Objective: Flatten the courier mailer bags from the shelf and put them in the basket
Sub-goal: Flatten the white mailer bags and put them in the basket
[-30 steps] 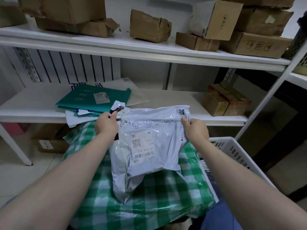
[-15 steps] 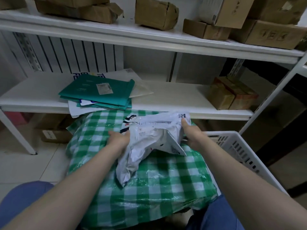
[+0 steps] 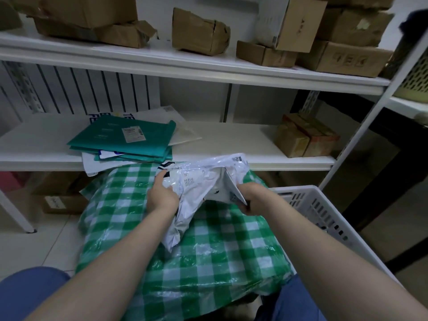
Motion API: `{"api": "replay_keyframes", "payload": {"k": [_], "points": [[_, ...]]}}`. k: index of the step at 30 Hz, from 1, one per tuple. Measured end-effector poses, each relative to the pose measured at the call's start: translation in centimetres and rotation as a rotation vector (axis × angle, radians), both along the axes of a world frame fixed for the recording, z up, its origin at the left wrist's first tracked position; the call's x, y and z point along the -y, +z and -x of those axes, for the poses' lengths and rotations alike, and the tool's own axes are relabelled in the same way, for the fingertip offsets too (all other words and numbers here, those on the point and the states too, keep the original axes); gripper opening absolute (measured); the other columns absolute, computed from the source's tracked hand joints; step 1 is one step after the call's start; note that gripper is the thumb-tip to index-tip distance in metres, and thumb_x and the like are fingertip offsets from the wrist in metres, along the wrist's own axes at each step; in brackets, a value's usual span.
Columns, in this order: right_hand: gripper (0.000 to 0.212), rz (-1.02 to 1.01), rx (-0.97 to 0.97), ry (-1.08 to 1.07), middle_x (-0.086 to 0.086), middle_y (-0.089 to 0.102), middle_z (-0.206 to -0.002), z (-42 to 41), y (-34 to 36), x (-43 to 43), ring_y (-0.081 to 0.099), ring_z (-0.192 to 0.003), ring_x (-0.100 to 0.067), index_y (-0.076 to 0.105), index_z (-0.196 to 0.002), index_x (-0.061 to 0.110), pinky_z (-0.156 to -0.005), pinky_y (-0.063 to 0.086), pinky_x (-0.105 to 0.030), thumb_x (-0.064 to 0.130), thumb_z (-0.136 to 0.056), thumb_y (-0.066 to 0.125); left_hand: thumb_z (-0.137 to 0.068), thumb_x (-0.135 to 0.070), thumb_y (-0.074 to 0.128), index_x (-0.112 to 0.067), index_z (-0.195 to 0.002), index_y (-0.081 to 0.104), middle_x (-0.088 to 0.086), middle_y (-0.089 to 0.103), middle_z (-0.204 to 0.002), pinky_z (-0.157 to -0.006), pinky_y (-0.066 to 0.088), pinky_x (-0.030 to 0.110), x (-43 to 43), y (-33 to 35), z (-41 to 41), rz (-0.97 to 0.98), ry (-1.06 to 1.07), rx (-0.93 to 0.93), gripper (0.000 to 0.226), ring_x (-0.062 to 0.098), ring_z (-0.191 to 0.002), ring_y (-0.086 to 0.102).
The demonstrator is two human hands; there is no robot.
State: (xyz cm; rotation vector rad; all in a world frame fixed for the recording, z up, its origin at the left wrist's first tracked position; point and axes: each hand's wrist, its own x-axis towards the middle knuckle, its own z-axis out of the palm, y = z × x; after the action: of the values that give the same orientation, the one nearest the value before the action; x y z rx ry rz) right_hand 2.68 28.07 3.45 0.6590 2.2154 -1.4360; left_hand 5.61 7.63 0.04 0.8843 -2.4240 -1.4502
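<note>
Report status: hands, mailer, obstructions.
Left hand and right hand both gripping white mailer bag, crumpled over green checkered bundle. White basket at right, nothing blocking.

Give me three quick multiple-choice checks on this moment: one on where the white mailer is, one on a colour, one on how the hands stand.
1. Where is the white mailer bag?
A. In the basket
B. Over the checked bundle
C. On the top shelf

2. What colour is the top envelope of the stack on the middle shelf?
A. Teal
B. Red
C. Black

3. How is the mailer held?
A. By the left hand only
B. By neither hand
C. By both hands

Answers:
1 B: it lies crumpled over the green-and-white checked bundle, outside the white basket.
2 A: the teal envelope tops the stack.
3 C: the left hand and right hand each grip a side.
</note>
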Motion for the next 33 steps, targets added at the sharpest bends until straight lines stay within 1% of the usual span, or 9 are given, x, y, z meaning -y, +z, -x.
{"api": "replay_keyframes", "payload": {"k": [3,5,7,14,17,20,24,27,33], "points": [[0.023,-0.131,-0.125,-0.034,-0.004,0.052,-0.084,0.1,0.2,-0.2,0.052,-0.071,-0.018,0.044,-0.075,0.017,-0.065,0.045,-0.029,0.015,-0.095,0.055,-0.101,-0.006,0.041,-0.036,-0.136,0.052,0.004,0.051,-0.141,-0.044,0.035,0.023,0.0,0.3,-0.3,0.049,-0.020,-0.061,0.048,0.016,-0.059,0.052],[0.008,-0.374,-0.236,0.059,-0.013,0.061,-0.103,0.3,0.2,-0.7,0.059,-0.089,-0.027,0.056,-0.096,0.009,-0.070,0.045,-0.030,0.016,-0.093,0.057,-0.101,-0.007,0.040,-0.036,-0.132,0.056,0.003,0.057,-0.136,-0.044,0.035,0.023,0.8,0.8,-0.3,0.087,0.000,-0.089,0.046,0.016,-0.058,0.053],[0.029,-0.527,-0.277,0.049,-0.017,0.066,-0.109,0.3,0.1,-2.0,0.062,-0.095,-0.031,0.064,-0.105,-0.001,-0.076,0.050,-0.034,0.025,-0.096,0.055,-0.101,-0.006,0.041,-0.036,-0.126,0.061,0.001,0.061,-0.130,-0.043,0.034,0.022,2.2,1.0,-0.3,0.108,0.044,-0.107,0.044,0.015,-0.056,0.051],[0.060,-0.354,-0.209,0.003,-0.016,0.065,-0.112,-0.8,-1.0,-2.8,0.068,-0.091,-0.033,0.063,-0.097,0.000,-0.079,0.058,-0.045,0.055,-0.098,0.037,-0.102,-0.015,0.043,-0.033,-0.116,0.068,0.003,0.069,-0.114,-0.055,0.038,0.026,4.4,-0.7,-0.6,0.194,0.011,-0.077,0.034,0.030,-0.074,0.060],[0.077,-0.296,-0.070,0.120,-0.014,0.051,-0.129,-1.3,-1.3,-2.4,0.061,-0.101,-0.031,0.055,-0.122,0.001,-0.073,0.055,-0.040,0.068,-0.094,0.029,-0.102,-0.020,0.043,-0.032,-0.134,0.055,0.005,0.061,-0.127,-0.063,0.049,0.031,4.5,-1.8,-1.3,0.178,-0.050,0.003,0.037,0.028,-0.079,0.063],[0.062,-0.344,-0.046,0.276,-0.011,0.054,-0.108,-2.0,-2.3,-2.3,0.059,-0.079,-0.023,0.059,-0.113,0.002,-0.073,0.058,-0.036,0.059,-0.094,0.044,-0.101,-0.021,0.047,-0.030,-0.149,0.035,0.007,0.030,-0.153,-0.090,0.047,0.041,3.6,-2.4,-1.8,0.135,-0.085,0.055,0.050,0.034,-0.114,0.055],[0.048,-0.458,-0.139,0.352,-0.004,0.042,-0.057,-2.2,-4.0,-1.4,0.042,-0.051,-0.020,0.042,-0.063,0.011,-0.060,0.044,-0.031,0.047,-0.094,0.053,-0.101,-0.022,0.048,-0.030,-0.152,0.027,0.006,0.015,-0.158,-0.087,0.044,0.038,2.4,-2.5,-2.6,0.120,-0.104,0.061,0.056,0.036,-0.121,0.050],[0.038,-0.537,-0.160,0.320,-0.002,0.041,-0.059,-2.2,-4.5,-1.1,0.039,-0.053,-0.018,0.044,-0.064,0.013,-0.051,0.030,-0.027,0.035,-0.093,0.057,-0.101,-0.021,0.050,-0.023,-0.153,0.030,0.006,0.020,-0.157,-0.097,0.043,0.042,2.6,-2.6,-2.8,0.206,-0.119,0.059,0.056,0.033,-0.123,0.050],[0.018,-0.533,-0.056,0.252,-0.009,0.057,-0.090,-1.8,-3.7,-1.0,0.055,-0.081,-0.026,0.056,-0.086,0.005,-0.068,0.047,-0.031,0.021,-0.093,0.054,-0.099,-0.006,0.050,-0.018,-0.147,0.042,0.008,0.037,-0.150,-0.095,0.044,0.041,3.5,-2.4,-2.2,0.338,-0.121,-0.008,0.050,0.033,-0.122,0.051]]}}
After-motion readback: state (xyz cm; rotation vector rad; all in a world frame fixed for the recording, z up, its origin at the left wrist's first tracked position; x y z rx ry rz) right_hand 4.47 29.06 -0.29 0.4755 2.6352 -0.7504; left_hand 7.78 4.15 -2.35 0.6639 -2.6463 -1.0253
